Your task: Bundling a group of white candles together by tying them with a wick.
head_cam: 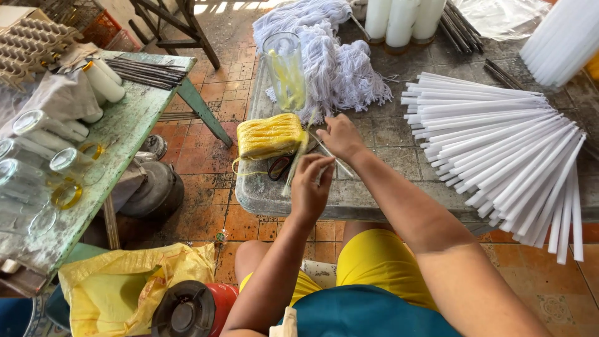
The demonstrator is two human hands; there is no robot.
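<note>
Your left hand [310, 187] pinches a thin pale stick [298, 163] near the front left corner of the bench [387, 187]. Your right hand [341, 137] grips a string [331, 156] beside the yellow bundle [269, 135]. You seem to be tying; next, pull it snug.
</note>
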